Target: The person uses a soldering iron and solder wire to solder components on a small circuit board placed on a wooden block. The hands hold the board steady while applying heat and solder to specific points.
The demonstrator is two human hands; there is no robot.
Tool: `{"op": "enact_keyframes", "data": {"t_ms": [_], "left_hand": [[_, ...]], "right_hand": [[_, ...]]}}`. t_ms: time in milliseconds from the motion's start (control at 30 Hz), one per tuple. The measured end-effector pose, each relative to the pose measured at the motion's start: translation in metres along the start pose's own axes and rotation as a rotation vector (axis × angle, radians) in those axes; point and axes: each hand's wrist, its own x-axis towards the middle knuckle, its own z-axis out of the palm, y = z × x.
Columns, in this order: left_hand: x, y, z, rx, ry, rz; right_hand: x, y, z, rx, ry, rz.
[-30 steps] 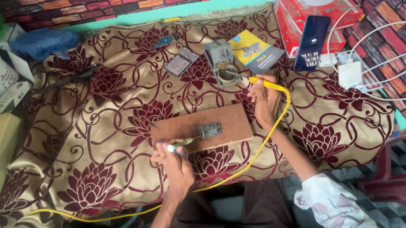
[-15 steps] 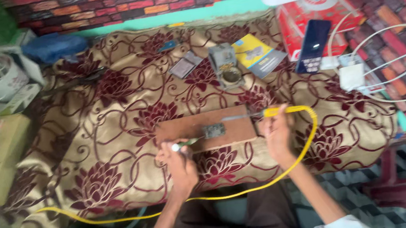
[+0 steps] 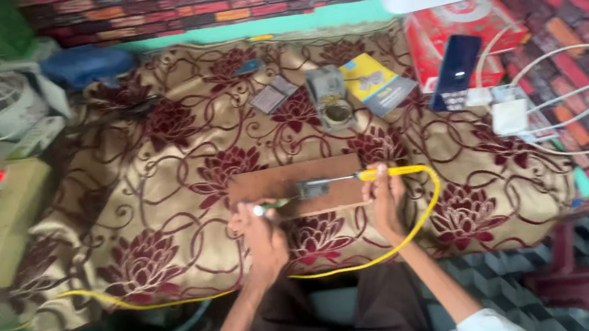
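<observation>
A brown wooden board [image 3: 275,185] lies on the flowered cloth, with a small grey component [image 3: 312,189] on it. My right hand [image 3: 385,200] grips a yellow-handled soldering iron [image 3: 380,173] whose metal tip reaches left to the component. Its yellow cable [image 3: 413,227] loops round my right wrist and runs off to the left. My left hand [image 3: 264,235] holds a thin green-and-white tool [image 3: 270,207] that points right at the component along the board's near edge.
Beyond the board lie a small metal tin [image 3: 336,112], a yellow booklet [image 3: 372,84], a dark card [image 3: 273,95] and a dark phone [image 3: 455,72] on a red box [image 3: 439,28]. White chargers and cables [image 3: 517,114] sit at the right, boxes [image 3: 0,212] at the left.
My right hand has brought the soldering iron down from beside the tin to the board, tip now at the component. My left hand has stayed at the board's near edge.
</observation>
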Motion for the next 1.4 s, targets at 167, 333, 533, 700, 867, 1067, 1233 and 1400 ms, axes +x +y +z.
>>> {"op": "enact_keyframes", "data": {"t_ms": [167,333,533,700,867,1067,1233,1400], "left_hand": [[0.002,0.005,-0.003,-0.019,-0.006,-0.068],[0.006,0.006,-0.003,-0.031,-0.009,-0.065],[0.008,0.005,-0.005,-0.030,-0.002,-0.060],[0.003,0.000,-0.001,-0.009,0.006,-0.102],[-0.003,-0.009,0.004,-0.400,-0.069,-0.180],[0.002,-0.005,0.003,-0.043,0.025,-0.074],[0.009,0.004,0.002,0.041,0.041,-0.064],[0.010,0.002,0.001,-0.153,-0.228,0.012]], "right_hand": [[-0.003,-0.001,0.003,0.013,-0.020,0.008],[-0.001,-0.003,0.002,-0.018,-0.014,0.023],[0.008,-0.008,0.015,-0.018,-0.053,-0.010],[0.006,-0.010,0.023,-0.006,-0.122,-0.170],[-0.003,-0.007,0.005,-0.032,-0.045,-0.090],[-0.014,-0.001,-0.014,0.099,0.077,-0.013],[-0.025,0.001,-0.012,0.049,0.009,-0.031],[-0.019,-0.006,-0.012,-0.033,0.033,-0.050]]}}
